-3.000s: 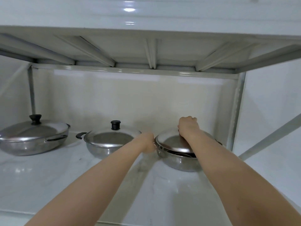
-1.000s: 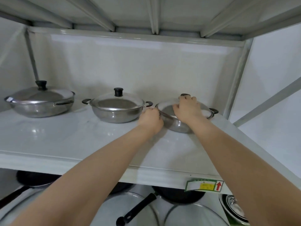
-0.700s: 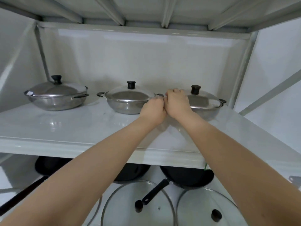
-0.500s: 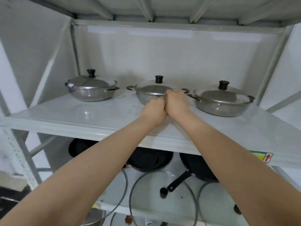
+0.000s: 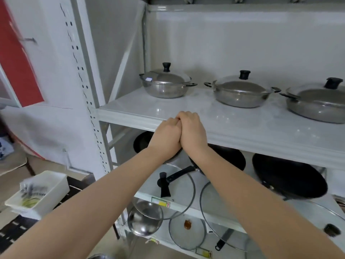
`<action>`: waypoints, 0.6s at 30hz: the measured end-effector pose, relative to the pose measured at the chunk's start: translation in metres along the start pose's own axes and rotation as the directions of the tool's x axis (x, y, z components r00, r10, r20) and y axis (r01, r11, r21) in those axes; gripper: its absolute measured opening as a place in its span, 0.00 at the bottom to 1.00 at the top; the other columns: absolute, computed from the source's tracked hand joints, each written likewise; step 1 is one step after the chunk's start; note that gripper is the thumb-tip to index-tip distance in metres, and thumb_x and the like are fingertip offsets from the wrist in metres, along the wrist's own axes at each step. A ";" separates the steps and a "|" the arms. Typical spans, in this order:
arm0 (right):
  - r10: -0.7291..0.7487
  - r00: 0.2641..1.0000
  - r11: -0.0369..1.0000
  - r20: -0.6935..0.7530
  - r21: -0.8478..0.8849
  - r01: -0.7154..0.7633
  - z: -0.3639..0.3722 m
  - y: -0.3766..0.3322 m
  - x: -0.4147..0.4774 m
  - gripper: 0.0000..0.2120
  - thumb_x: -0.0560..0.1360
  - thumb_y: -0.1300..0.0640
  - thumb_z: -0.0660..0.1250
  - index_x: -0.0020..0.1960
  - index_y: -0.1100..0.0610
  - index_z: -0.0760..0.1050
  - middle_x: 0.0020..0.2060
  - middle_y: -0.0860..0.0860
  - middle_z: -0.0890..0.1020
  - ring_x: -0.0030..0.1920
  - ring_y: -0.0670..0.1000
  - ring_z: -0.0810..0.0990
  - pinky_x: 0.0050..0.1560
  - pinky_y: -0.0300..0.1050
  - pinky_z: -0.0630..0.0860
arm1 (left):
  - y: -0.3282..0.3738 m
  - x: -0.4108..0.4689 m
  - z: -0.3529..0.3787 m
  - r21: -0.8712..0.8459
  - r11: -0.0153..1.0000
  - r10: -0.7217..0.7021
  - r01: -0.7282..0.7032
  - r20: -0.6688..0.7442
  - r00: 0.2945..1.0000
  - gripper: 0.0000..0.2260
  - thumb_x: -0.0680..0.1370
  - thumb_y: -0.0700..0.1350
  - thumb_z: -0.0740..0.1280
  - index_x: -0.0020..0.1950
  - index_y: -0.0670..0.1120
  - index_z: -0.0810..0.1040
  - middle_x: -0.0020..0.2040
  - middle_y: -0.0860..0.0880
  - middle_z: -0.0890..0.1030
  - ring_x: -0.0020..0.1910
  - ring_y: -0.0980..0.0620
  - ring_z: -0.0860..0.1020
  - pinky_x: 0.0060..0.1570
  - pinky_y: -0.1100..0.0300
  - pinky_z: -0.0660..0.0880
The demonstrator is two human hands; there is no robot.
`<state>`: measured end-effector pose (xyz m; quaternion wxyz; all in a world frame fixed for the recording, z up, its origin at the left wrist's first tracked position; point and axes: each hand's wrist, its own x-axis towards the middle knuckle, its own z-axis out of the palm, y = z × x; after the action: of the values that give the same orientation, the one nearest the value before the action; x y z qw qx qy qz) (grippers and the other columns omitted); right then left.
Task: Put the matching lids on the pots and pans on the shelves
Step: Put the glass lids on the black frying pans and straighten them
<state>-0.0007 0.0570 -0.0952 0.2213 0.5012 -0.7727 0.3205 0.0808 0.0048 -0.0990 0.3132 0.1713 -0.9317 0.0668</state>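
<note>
Three steel pots stand on the upper white shelf point(image 5: 242, 128), each with a black-knobbed lid on it: the left pot point(image 5: 164, 83), the middle pot point(image 5: 240, 92), the right pot point(image 5: 317, 101). My left hand point(image 5: 166, 139) and my right hand point(image 5: 192, 131) are closed fists pressed side by side at the shelf's front edge, holding nothing. On the shelf below sit black pans, one point(image 5: 291, 176) at right and one point(image 5: 229, 159) partly behind my arm, with glass lids point(image 5: 177, 187) leaning in front of them.
A perforated white upright point(image 5: 87, 101) stands left of the shelves. A white tray point(image 5: 37, 193) with small items sits low left. A steel lid point(image 5: 143, 219) and a glass lid point(image 5: 186, 232) lean at the lowest level. Red panel point(image 5: 16, 58) at far left.
My hands left the right pot and its lid, came together as fists and drew back to the shelf's front edge. The view pulled back and swung left.
</note>
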 end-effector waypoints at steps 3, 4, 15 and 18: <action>-0.009 0.998 1.000 0.067 0.008 0.009 0.022 -0.015 -0.018 0.07 0.73 0.65 0.60 0.47 0.57 0.75 0.43 0.51 0.79 0.47 0.52 0.72 0.45 0.49 0.75 | -0.014 -0.029 0.006 -0.020 0.999 -0.034 0.035 0.051 0.998 0.12 0.70 0.35 0.63 0.52 0.37 0.78 0.45 0.40 0.80 0.43 0.43 0.76 0.41 0.59 0.61; -0.004 0.995 1.000 0.098 0.016 0.003 0.030 -0.018 -0.024 0.07 0.73 0.66 0.61 0.47 0.57 0.75 0.43 0.51 0.79 0.47 0.52 0.72 0.45 0.48 0.75 | -0.018 -0.038 0.009 -0.024 0.999 -0.041 0.043 0.078 0.996 0.12 0.71 0.35 0.63 0.53 0.37 0.78 0.46 0.41 0.80 0.43 0.44 0.75 0.41 0.59 0.61; 0.203 0.887 0.978 0.414 -0.049 -0.201 0.113 -0.011 -0.076 0.08 0.76 0.67 0.58 0.51 0.60 0.74 0.51 0.56 0.77 0.52 0.55 0.76 0.49 0.47 0.74 | -0.041 -0.096 0.083 -0.121 0.948 -0.226 0.293 0.389 0.893 0.13 0.74 0.40 0.61 0.57 0.43 0.75 0.51 0.47 0.81 0.48 0.47 0.79 0.43 0.57 0.73; 0.220 0.860 0.973 0.460 -0.042 -0.226 0.136 -0.004 -0.084 0.10 0.77 0.66 0.57 0.53 0.62 0.75 0.53 0.58 0.78 0.54 0.57 0.77 0.53 0.50 0.75 | -0.045 -0.107 0.102 -0.125 0.907 -0.310 0.402 0.450 0.838 0.11 0.73 0.41 0.61 0.53 0.46 0.76 0.50 0.48 0.81 0.50 0.46 0.79 0.46 0.56 0.75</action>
<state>0.0336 0.0116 -0.2447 -0.0109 0.4718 -0.8536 0.2209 0.1192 -0.0314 -0.2442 0.1288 0.3178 -0.9300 -0.1320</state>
